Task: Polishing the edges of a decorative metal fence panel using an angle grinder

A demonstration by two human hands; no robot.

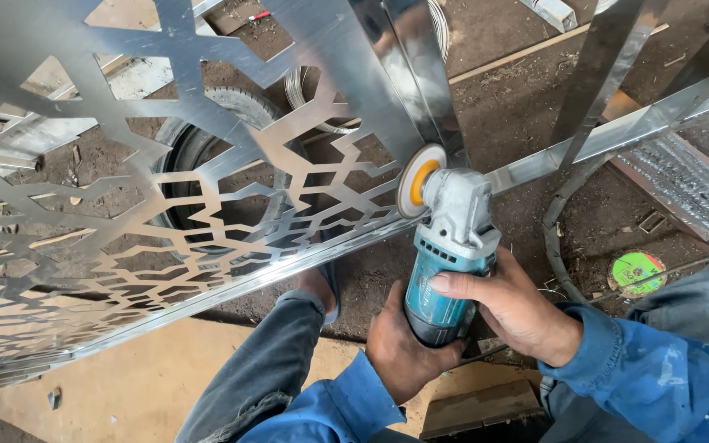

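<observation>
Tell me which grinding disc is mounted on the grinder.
The white disc with the orange hub, against the cut-out steel panel. The other, green-labelled disc lies loose on the dirt.

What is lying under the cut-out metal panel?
Through the openings of the metal panel a rubber tyre shows on the dirt ground, with pale planks at the left. The strips of the panel cover the rest of each.

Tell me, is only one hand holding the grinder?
No, the left hand and the right hand both grip the grinder.
</observation>
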